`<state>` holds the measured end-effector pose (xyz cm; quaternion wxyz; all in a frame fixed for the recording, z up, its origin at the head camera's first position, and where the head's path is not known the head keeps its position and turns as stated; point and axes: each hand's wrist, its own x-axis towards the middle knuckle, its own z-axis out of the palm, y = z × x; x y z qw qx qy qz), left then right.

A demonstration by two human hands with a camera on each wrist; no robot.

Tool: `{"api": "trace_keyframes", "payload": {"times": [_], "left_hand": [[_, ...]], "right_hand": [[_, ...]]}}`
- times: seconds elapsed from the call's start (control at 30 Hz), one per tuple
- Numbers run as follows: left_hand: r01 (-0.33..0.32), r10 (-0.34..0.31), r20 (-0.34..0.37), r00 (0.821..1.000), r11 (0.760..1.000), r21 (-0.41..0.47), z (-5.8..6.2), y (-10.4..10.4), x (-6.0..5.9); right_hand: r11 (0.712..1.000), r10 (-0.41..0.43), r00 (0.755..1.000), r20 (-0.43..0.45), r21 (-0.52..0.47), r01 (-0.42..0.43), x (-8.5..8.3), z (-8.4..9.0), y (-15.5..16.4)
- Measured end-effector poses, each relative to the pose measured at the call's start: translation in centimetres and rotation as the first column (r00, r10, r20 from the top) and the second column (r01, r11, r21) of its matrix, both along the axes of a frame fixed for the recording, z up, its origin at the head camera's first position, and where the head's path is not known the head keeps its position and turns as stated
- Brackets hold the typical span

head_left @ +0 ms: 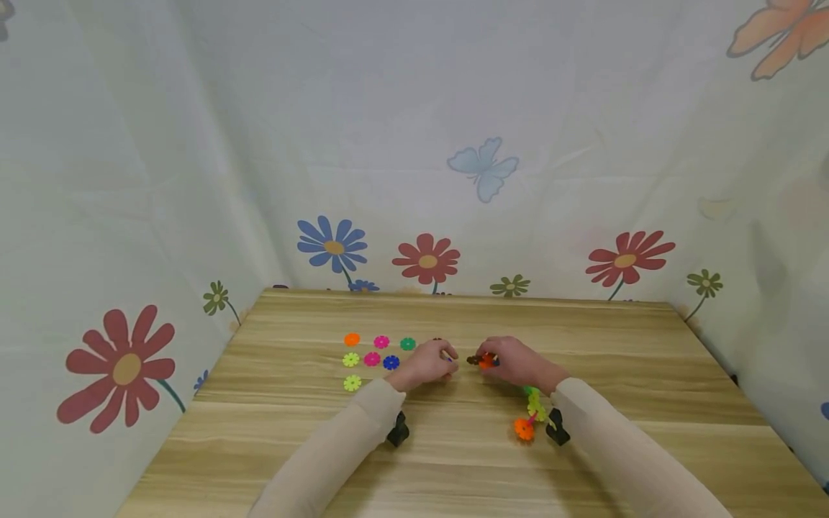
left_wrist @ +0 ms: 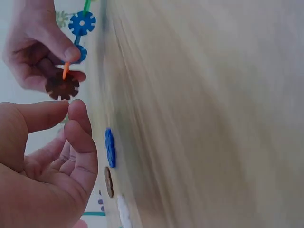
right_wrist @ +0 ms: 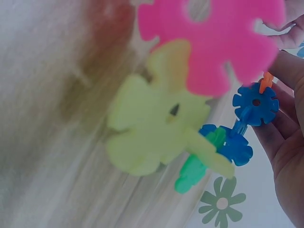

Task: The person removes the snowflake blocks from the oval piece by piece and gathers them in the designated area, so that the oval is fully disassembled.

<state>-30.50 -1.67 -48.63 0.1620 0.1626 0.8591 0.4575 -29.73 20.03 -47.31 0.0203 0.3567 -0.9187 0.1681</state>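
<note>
Hands meeting mid-frame: right hand (head_left: 518,362) is pinching the disc chain (head_left: 532,411) at its brown end, left hand (head_left: 424,363) is hovering loosely curled, holding nothing, by the loose discs (head_left: 372,358).

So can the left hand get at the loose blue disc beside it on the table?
Probably yes. The left hand holds nothing, and the blue disc lies flat just to its left on the table, with nothing between them; the pink disc sits beyond it.
</note>
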Motion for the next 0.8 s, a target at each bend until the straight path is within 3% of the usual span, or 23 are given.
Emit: {"api": "trace_keyframes", "payload": {"times": [0.23,0.47,0.8], "left_hand": [[0.025,-0.024,-0.011,1.0,0.998,0.062,-0.3,0.9,0.6],[-0.01,0.011,-0.005,1.0,0.993,0.119,-0.6,1.3,0.7],[-0.028,0.035,-0.058,0.998,0.993,0.117,-0.5,2.3,0.7]], "right_hand": [[1.0,-0.005,1.0,0.014,-0.003,0.005,0.0,-0.1,-0.1],[1.0,0.011,1.0,0.0,-0.018,-0.011,-0.1,-0.4,-0.1],[0.998,0.035,0.999,0.016,-0.043,-0.034,0.0,-0.2,-0.2]]}}
